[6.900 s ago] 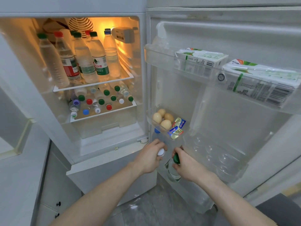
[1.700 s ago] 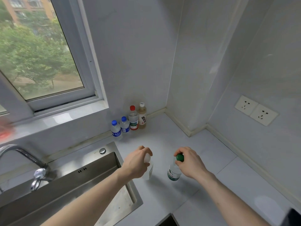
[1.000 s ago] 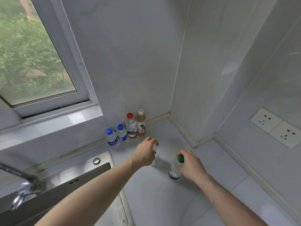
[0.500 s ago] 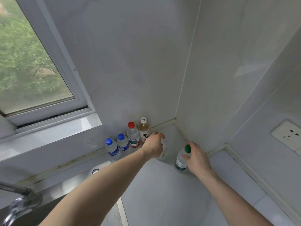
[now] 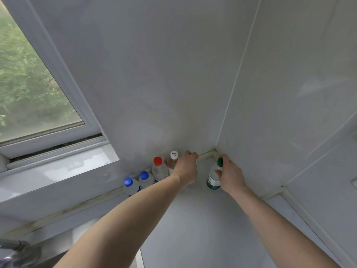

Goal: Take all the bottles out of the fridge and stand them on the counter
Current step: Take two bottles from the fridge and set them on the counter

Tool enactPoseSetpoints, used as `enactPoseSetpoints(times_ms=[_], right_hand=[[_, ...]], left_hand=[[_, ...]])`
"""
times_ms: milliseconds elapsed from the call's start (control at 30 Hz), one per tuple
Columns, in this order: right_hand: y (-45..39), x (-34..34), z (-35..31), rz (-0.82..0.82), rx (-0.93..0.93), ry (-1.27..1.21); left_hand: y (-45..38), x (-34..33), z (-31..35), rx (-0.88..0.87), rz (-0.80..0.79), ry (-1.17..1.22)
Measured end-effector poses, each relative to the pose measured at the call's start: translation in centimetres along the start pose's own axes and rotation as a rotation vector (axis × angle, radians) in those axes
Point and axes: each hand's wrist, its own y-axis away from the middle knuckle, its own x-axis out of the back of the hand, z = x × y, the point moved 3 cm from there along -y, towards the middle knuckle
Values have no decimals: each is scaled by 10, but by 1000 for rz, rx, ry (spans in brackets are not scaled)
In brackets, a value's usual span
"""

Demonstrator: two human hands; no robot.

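Clear plastic green-capped bottle (image 5: 213, 177) stands on pale smooth counter (image 5: 202, 229) near the corner, right hand (image 5: 230, 176) wrapped round it. Left hand (image 5: 186, 167) curled closed; its contents hidden. 4 capped bottles (image 5: 159, 171) line the wall beside it.

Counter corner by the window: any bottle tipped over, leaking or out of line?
Nothing stands out. The two blue-capped bottles, the red-capped bottle and the white-capped bottle stand upright along the wall. The right hand holds the green-capped bottle upright; the left hand hides its bottle.
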Motion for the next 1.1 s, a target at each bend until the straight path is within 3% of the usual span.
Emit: enactPoseSetpoints(times_ms=[433,700,933,1100], right_hand=[[-56,-12,-27,-55,60,-77],[-67,-24,-36,-76,64,-93],[-48,-16,-31,-160,-13,-193],[11,-8,-42,-68,33,-294]], left_hand=[[-30,10,-8,51,89,-48],[-20,17,-1,23,56,-106],[23,36,1,-35,57,38],[97,49,-16,-76,121,105]])
